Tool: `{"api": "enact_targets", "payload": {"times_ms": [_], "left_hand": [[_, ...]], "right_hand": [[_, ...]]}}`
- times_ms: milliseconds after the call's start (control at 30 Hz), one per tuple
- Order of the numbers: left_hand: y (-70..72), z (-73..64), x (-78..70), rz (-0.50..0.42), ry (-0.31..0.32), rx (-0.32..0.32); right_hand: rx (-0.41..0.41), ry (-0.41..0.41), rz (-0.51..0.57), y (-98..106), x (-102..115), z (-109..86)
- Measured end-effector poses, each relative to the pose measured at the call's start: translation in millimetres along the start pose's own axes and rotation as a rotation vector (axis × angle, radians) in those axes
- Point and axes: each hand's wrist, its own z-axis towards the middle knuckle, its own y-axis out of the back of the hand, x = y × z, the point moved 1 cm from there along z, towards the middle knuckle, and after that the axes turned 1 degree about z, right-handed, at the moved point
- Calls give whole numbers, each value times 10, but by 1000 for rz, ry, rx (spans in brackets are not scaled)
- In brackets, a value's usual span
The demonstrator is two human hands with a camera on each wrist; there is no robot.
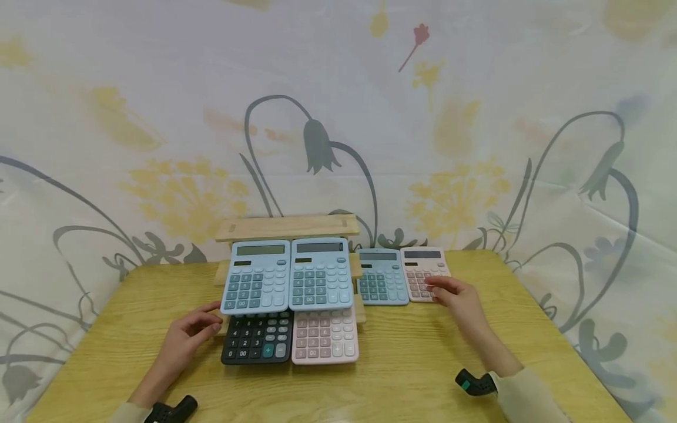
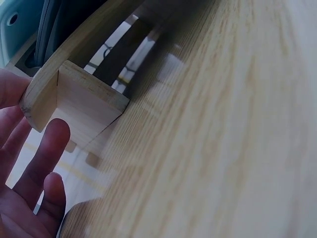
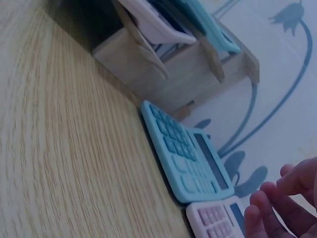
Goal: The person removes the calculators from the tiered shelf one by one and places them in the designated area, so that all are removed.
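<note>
My left hand (image 1: 186,333) is at the left side of a tiered wooden stand (image 1: 288,228), fingers loosely bent. In the left wrist view a fingertip lies right at the stand's wooden edge (image 2: 39,94). Two light blue calculators (image 1: 256,276) lean on the upper tier. Below them, partly covered, a black calculator (image 1: 256,338) and a pink calculator (image 1: 325,336) sit on the lower tier. Right of the stand, my right hand (image 1: 460,299) hovers over another pink calculator (image 1: 423,255), fingers loosely curled and holding nothing. A blue calculator (image 1: 382,279) lies beside that pink one.
Everything stands on a yellowish wood-grain table (image 1: 412,364). Behind it hangs a pale cloth (image 1: 338,70) printed with flowers, meeting the table's back edge close behind the stand. Black wrist devices (image 1: 476,383) are strapped on both forearms.
</note>
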Motion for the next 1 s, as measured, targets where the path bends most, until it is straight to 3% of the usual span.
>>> {"api": "enact_targets", "payload": {"times_ms": [533, 1000], "left_hand": [[-2, 15, 6, -30, 3, 3], [-3, 9, 5, -3, 7, 2]], "right_hand": [[206, 18, 57, -590, 267, -194], [292, 12, 144, -959, 364, -269]]}}
